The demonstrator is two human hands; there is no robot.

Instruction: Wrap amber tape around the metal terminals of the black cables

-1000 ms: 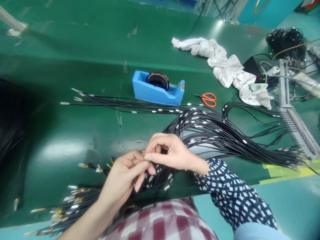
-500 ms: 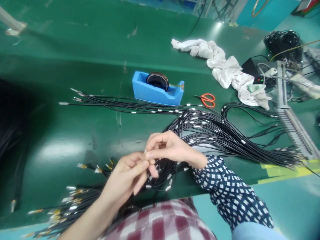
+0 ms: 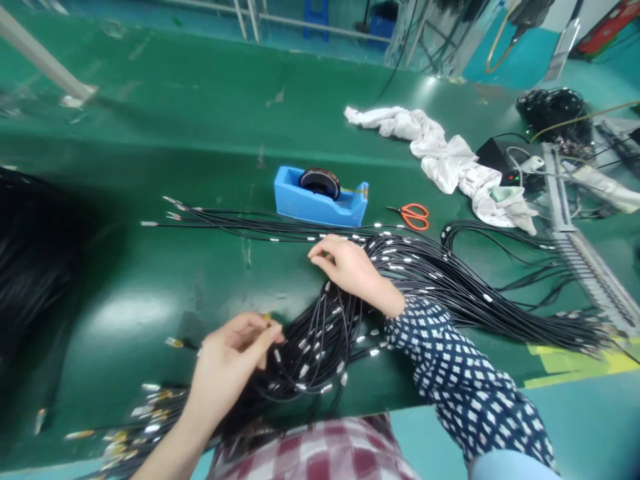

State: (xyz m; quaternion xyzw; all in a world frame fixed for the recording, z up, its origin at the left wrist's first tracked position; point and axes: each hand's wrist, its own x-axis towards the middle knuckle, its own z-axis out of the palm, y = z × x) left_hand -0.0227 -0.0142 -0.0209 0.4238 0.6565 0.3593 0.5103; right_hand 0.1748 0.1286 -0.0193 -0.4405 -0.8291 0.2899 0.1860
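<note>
Glossy green worktop (image 3: 150,133), scuffed; left hand (image 3: 227,363) pinching a cable end; right hand (image 3: 350,267) loosely curled on black cables (image 3: 450,280); no legible writing.

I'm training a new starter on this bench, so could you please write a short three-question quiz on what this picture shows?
1. True or false: the orange scissors lie to the right of the blue tape dispenser.
2. What does the right hand rest on?
A. the white cloth
B. the black wire bundle
C. the scissors
3. What colour is the table?

Key
1. True.
2. B.
3. Green.

The left hand pinches a small tipped wire end by the bundle.
</note>
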